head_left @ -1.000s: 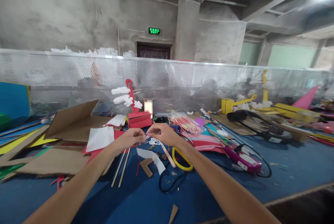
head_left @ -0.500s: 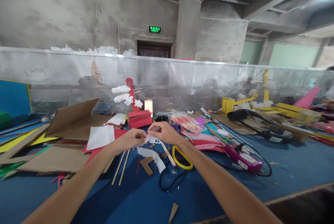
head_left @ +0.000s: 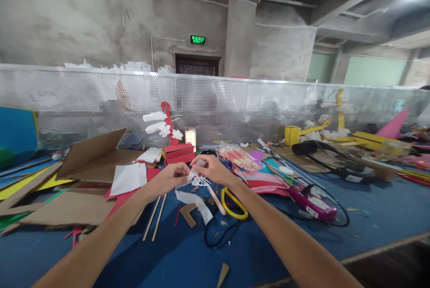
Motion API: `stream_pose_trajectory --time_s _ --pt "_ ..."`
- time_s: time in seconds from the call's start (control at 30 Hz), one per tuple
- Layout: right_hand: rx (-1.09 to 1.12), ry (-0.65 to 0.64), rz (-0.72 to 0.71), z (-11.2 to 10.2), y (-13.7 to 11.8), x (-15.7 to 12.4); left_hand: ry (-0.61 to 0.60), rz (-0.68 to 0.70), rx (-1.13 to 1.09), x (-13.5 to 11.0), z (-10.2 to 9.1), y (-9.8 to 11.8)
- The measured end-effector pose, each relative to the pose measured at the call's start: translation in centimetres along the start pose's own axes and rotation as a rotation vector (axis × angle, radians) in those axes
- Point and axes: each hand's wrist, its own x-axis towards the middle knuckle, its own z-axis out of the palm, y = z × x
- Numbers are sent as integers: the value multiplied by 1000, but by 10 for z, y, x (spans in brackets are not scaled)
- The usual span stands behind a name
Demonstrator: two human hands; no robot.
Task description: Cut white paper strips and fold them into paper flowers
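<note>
My left hand and my right hand meet above the blue table, fingers pinched on a small thin white paper piece between them. Fingers hide part of it. Just below lies a curled white paper strip, beside an L-shaped brown cardboard scrap. A tool with a pale pink handle lies under my right hand, its far end near white bits. Right of it is a yellow loop-shaped handle. Two thin wooden sticks lie below my left hand.
Cardboard sheets and white paper are on the left. Behind my hands stands a red box with an upright. To the right are a bag of sticks, a purple corded device and a black headband-like strap. A perforated metal panel runs behind.
The fingers of both hands have shifted slightly around the white paper piece, and more of it shows between them. The view has moved a little; the things on the table lie as before.
</note>
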Motion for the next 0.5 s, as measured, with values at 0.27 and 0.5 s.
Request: stream_pose_trajectory --time_s 0.27,0.5 --pt "57 -41 49 1 4 0 39 49 -42 -2 3 6" --pt "86 -57 42 2 7 0 48 72 76 -2 3 5"
